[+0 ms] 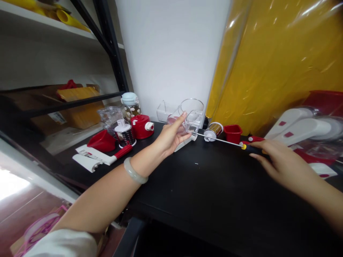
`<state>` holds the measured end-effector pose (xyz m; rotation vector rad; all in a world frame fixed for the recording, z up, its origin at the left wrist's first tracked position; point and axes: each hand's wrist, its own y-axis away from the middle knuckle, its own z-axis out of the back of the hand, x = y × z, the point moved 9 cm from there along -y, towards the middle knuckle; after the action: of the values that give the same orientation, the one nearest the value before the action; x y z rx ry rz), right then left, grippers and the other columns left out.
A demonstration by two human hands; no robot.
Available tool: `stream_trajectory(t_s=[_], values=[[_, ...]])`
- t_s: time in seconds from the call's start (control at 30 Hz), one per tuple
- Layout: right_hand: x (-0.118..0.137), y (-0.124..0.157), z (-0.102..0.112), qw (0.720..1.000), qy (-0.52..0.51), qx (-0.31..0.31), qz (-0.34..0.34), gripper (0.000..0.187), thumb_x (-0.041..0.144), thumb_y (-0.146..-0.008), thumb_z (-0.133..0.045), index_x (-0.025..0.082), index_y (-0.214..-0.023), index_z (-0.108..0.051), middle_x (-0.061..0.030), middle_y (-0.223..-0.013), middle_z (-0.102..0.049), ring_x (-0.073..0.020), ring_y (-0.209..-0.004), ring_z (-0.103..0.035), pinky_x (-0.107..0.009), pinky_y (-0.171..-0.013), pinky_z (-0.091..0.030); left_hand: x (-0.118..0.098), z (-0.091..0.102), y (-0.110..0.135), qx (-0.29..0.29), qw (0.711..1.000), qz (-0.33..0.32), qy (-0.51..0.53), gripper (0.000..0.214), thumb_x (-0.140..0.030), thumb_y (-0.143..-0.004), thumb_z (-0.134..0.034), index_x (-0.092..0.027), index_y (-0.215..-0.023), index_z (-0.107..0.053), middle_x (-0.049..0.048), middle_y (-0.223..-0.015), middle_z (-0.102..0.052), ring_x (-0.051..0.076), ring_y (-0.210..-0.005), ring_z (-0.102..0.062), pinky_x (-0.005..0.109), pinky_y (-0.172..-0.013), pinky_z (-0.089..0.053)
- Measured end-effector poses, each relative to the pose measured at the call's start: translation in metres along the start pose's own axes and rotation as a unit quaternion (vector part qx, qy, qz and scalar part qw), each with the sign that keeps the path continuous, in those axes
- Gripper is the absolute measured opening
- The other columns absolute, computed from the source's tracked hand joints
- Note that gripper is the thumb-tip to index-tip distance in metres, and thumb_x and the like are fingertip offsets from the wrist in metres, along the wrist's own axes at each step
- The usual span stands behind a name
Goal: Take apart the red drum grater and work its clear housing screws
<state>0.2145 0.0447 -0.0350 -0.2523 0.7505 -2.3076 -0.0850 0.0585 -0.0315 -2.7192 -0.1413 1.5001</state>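
Observation:
My left hand (171,134) grips a clear plastic housing (190,115) that stands on the black table (203,185) near the white wall. My right hand (278,160) is closed round the handle of a long screwdriver (222,140). The thin metal shaft runs left, and its tip sits at the base of the clear housing, by my left fingers. A pale bangle (134,171) is on my left wrist.
A metal grater drum (213,130) and a small red cup (232,133) stand just behind the shaft. At the left lie red and white grater parts (107,146) and a second drum (124,135). White and red handles (302,130) sit at the right. Yellow film (281,60) hangs behind.

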Motion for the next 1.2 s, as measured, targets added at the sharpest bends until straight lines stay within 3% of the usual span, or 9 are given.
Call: stream_trajectory(t_s=[0.23,0.53,1.0,1.2], values=[[-0.004,-0.001,0.0,0.999,-0.024,0.017,-0.042,0.033,0.048,-0.1,-0.051,0.022,-0.118,-0.063,-0.0136,-0.11,-0.073,-0.0326,-0.104,-0.07,-0.049,-0.089,-0.058,0.002,0.001,-0.001,0.004,1.0,-0.003,-0.004,0.045,-0.047,-0.074,-0.089,-0.017,-0.101,-0.071,0.0085,-0.095,-0.071,0.022,-0.093,-0.068,0.043,-0.097,-0.055],[-0.001,-0.002,0.003,0.999,-0.014,0.014,-0.026,0.029,0.043,-0.1,-0.054,0.022,-0.118,-0.061,-0.0128,-0.109,-0.071,-0.0299,-0.102,-0.069,-0.045,-0.089,-0.056,0.003,0.0,0.0,0.006,1.0,0.006,0.005,0.044,-0.049,-0.076,-0.087,-0.019,-0.102,-0.07,0.0083,-0.098,-0.07,0.022,-0.095,-0.067,0.042,-0.096,-0.055],[0.018,-0.001,0.028,0.994,0.074,-0.076,0.028,0.026,0.039,-0.098,-0.057,0.02,-0.116,-0.063,-0.0119,-0.101,-0.07,-0.0309,-0.097,-0.067,-0.044,-0.084,-0.055,0.003,0.002,-0.004,0.006,1.0,0.012,0.015,0.044,-0.049,-0.077,-0.086,-0.021,-0.106,-0.069,0.0091,-0.111,-0.07,0.023,-0.102,-0.066,0.04,-0.092,-0.058],[0.036,0.004,0.042,0.977,0.143,-0.136,0.081,0.022,0.023,-0.094,-0.064,0.017,-0.114,-0.067,-0.0116,-0.102,-0.07,-0.0272,-0.087,-0.069,-0.037,-0.069,-0.053,0.002,-0.001,-0.002,0.012,1.0,0.013,0.016,0.039,-0.046,-0.08,-0.084,-0.021,-0.107,-0.069,0.009,-0.117,-0.07,0.023,-0.101,-0.067,0.04,-0.092,-0.058]])
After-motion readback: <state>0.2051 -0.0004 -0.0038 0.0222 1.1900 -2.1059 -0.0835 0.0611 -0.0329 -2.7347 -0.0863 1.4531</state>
